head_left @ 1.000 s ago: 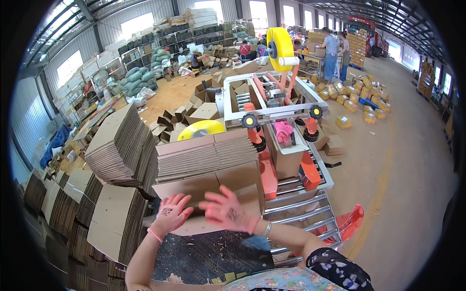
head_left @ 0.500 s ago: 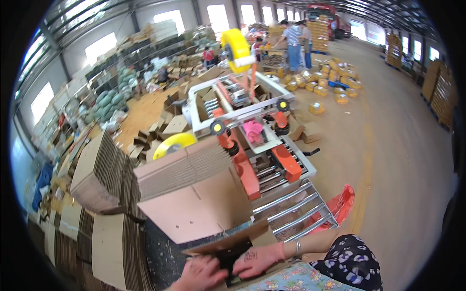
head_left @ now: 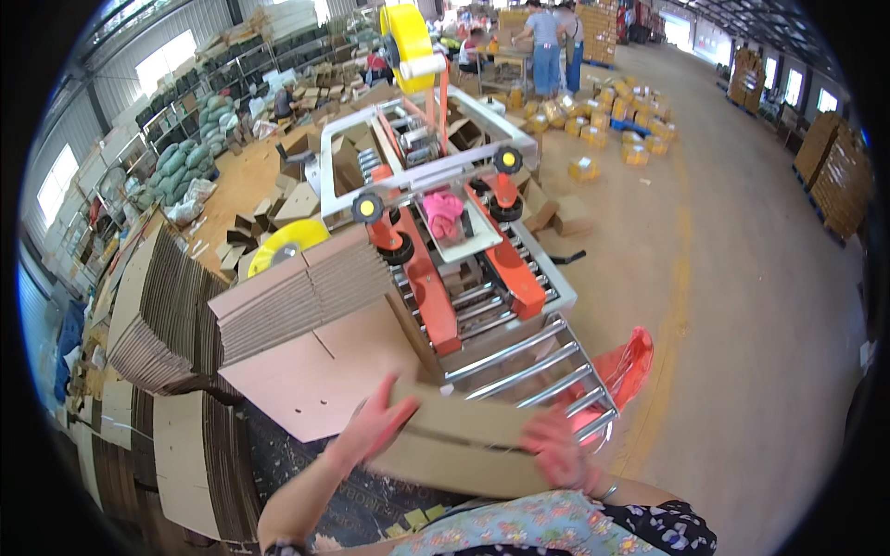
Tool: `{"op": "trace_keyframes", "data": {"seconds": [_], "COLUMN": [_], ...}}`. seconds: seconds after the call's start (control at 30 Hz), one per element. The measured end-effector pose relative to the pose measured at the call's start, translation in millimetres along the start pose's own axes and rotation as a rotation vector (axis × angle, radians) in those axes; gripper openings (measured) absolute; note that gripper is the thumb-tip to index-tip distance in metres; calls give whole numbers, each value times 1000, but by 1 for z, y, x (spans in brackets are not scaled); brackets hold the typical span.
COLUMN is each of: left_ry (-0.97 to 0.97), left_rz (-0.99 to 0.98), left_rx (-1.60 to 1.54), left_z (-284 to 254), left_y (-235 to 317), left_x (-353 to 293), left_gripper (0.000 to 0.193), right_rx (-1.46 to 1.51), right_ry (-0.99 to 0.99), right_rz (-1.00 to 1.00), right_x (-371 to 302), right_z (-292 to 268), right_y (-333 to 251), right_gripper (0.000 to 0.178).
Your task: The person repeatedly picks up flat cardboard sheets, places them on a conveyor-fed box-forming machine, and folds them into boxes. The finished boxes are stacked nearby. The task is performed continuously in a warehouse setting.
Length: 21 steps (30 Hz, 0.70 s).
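Note:
Between my two hands is a brown cardboard box (head_left: 464, 443), its long face with a dark seam along the middle, tilted at the near end of the roller conveyor (head_left: 519, 375). My left hand (head_left: 378, 424) grips its left end, thumb over the top edge. My right hand (head_left: 562, 447), in what looks like a pink glove and smeared by motion, is closed on the right end. Just beyond, to the left, leans a stack of flat cardboard cartons (head_left: 320, 371). The box's underside is hidden.
A carton-sealing machine with orange side guides (head_left: 429, 283) and a yellow tape roll (head_left: 406, 48) stands ahead. Pink cloth (head_left: 443, 213) lies on it. More folded cartons (head_left: 158, 320) fill the left. A red bag (head_left: 630, 366) hangs right of the rollers. People (head_left: 545, 51) work farther off.
The box has come up from low in front of me and now shows its seamed face. My hands have moved apart to its two ends. The view has shifted slightly.

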<state>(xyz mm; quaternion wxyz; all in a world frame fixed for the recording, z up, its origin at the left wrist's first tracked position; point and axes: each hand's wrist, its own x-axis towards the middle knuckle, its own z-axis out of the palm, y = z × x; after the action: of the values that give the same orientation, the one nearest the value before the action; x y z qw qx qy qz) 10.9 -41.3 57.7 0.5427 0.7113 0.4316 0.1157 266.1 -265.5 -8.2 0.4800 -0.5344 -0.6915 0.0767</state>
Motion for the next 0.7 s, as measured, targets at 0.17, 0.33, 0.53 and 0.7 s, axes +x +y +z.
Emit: {"op": "trace_keyframes", "data": {"seconds": [0.17,0.33,0.53,0.7], "left_ry": [-108,614,290,754], "left_rz": [557,932,726,216], "left_rx": [246,444,659,766], "left_z": [91,110,35,-61], "left_y": [70,80,-8,-87], "left_x": [147,222,83,10], "left_gripper": [45,37,31,27], "right_rx": [-297,-501,-473,-339], "right_ry": [524,606,714,64], "right_rz": [103,122,81,-371], "right_x": [-28,82,185,291], "right_z": [-23,54,116,229], "right_y": [31,116,122,6], "right_gripper": [24,24,25,54]}}
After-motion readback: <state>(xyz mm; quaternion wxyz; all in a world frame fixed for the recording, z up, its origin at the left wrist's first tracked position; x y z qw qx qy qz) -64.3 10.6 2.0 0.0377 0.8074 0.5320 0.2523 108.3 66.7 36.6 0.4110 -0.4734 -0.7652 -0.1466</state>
